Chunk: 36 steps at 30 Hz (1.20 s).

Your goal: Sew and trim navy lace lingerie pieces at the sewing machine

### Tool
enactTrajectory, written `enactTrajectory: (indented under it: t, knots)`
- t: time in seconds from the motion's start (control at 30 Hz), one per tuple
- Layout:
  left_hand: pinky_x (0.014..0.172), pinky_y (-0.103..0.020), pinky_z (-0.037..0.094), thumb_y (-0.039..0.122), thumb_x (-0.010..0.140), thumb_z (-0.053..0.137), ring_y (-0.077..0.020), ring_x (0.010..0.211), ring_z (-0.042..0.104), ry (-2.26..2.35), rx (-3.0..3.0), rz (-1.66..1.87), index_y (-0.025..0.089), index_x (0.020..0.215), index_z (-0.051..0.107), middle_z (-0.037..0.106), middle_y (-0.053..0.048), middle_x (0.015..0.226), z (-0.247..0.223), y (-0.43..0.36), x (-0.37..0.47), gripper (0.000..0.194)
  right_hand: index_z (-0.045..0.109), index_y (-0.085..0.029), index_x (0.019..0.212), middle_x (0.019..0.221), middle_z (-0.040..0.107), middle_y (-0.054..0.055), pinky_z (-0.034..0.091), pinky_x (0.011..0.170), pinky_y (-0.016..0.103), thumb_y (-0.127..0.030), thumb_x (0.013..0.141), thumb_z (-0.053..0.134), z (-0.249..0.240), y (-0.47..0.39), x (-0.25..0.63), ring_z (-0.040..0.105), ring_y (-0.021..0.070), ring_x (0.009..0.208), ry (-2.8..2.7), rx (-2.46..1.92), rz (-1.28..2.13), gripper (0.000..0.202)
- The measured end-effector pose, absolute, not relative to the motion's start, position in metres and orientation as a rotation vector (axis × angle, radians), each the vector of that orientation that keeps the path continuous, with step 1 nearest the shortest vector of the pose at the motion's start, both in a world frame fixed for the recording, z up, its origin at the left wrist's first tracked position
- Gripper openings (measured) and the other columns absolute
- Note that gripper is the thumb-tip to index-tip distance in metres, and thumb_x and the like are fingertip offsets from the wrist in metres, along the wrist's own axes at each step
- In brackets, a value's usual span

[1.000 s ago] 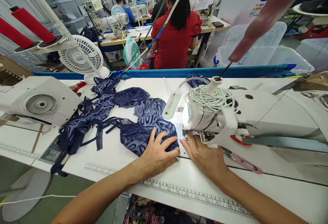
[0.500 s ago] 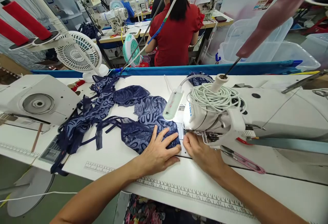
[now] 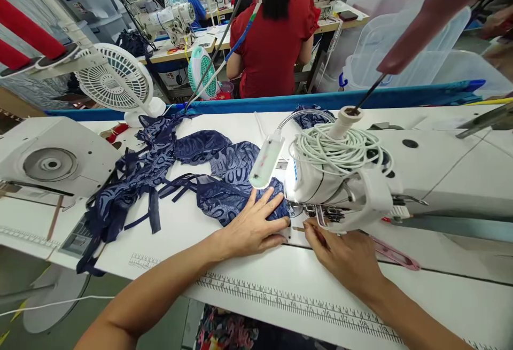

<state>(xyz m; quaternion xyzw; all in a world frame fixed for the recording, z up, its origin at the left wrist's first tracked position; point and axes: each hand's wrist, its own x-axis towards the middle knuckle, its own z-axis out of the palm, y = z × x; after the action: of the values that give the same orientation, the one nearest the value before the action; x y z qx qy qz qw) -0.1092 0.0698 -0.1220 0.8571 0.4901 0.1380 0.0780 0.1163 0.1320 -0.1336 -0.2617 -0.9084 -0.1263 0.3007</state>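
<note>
Navy patterned lace fabric [image 3: 222,197] lies on the white sewing table, its right end at the needle area of a sewing machine [image 3: 312,179]. My left hand [image 3: 252,227] rests flat on the fabric's right end with fingers spread. To the right of the needle area, my right hand [image 3: 342,251] is pinched on the handle end of small scissors or a thin pointed tool [image 3: 298,228], too small to name surely; its tip points left toward the fabric. Pink-handled snips [image 3: 395,255] lie just beyond this hand.
More navy fabric with straps [image 3: 140,184] is heaped on the left, near a white fan [image 3: 116,80] and a second machine head [image 3: 52,157]. A lamp [image 3: 266,160] hangs above the fabric. A person in red [image 3: 272,45] sits beyond the table.
My right hand has moved right, away from the needle area, and a thin tool now shows at its fingertips. The fabric's end and my left hand have shifted slightly right.
</note>
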Motion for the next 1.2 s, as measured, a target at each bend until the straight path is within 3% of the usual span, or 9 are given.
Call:
enactTrajectory:
  t: [0.2,0.4,0.57,0.8,0.9,1.03,1.2]
  knots:
    - [0.109,-0.067,0.027,0.047,0.097,0.046,-0.0396,0.138,0.033,1.437,2.564,0.361,0.019,0.118,0.060,0.040,-0.019,0.146,-0.121,0.084,-0.110,0.038,0.072,-0.018,0.072,0.043,0.046,-0.002,0.023,0.046,0.028,-0.013,0.089,0.054,-0.139,0.134,0.119,0.037,0.0103,0.040,-2.427,-0.733,-0.391,0.025]
    - [0.110,-0.065,0.025,0.047,0.097,0.046,-0.0375,0.134,0.038,1.435,2.554,0.362,0.018,0.112,0.062,0.046,-0.017,0.141,-0.117,0.086,-0.111,0.036,0.071,-0.018,0.068,0.049,0.053,0.001,0.026,0.047,0.028,-0.017,0.091,0.052,-0.145,0.134,0.123,0.043,0.0116,0.045,-2.464,-0.784,-0.350,0.030]
    - [0.108,-0.060,0.031,0.049,0.096,0.046,-0.0367,0.133,0.040,1.413,2.549,0.348,0.020,0.117,0.061,0.049,-0.017,0.137,-0.117,0.089,-0.114,0.038,0.074,-0.019,0.074,0.057,0.058,0.003,0.025,0.048,0.028,-0.010,0.089,0.049,-0.145,0.135,0.125,0.041,0.0105,0.044,-2.487,-0.728,-0.348,0.031]
    - [0.107,-0.060,0.033,0.048,0.096,0.047,-0.0356,0.133,0.041,1.401,2.582,0.399,0.021,0.115,0.062,0.048,-0.017,0.139,-0.118,0.090,-0.118,0.036,0.069,-0.015,0.071,0.054,0.053,0.000,0.024,0.047,0.027,-0.010,0.089,0.053,-0.138,0.136,0.126,0.035,0.0081,0.042,-2.451,-0.690,-0.338,0.025]
    - [0.109,-0.060,0.031,0.039,0.097,0.050,-0.0310,0.129,0.045,1.427,2.685,0.541,0.020,0.113,0.063,0.052,-0.016,0.134,-0.124,0.087,-0.118,0.028,0.067,-0.015,0.069,0.051,0.049,-0.001,0.026,0.047,0.026,-0.011,0.090,0.053,-0.135,0.137,0.125,0.037,0.0082,0.043,-2.417,-0.698,-0.280,0.026]
    - [0.116,-0.055,0.028,0.014,0.096,0.047,-0.0173,0.105,0.059,1.411,2.816,0.719,0.018,0.107,0.063,0.067,-0.007,0.104,-0.136,0.084,-0.117,0.020,0.064,-0.015,0.065,0.050,0.049,-0.001,0.028,0.047,0.026,-0.015,0.092,0.053,-0.136,0.137,0.123,0.041,0.0091,0.045,-2.402,-0.710,-0.256,0.029]
    - [0.118,-0.051,0.026,0.008,0.095,0.044,-0.0129,0.096,0.061,1.450,2.751,0.767,0.018,0.102,0.063,0.068,-0.003,0.097,-0.139,0.083,-0.116,0.023,0.068,-0.017,0.074,0.051,0.053,-0.002,0.026,0.047,0.026,-0.016,0.093,0.052,-0.139,0.140,0.120,0.042,0.0096,0.045,-2.448,-0.659,-0.280,0.025]
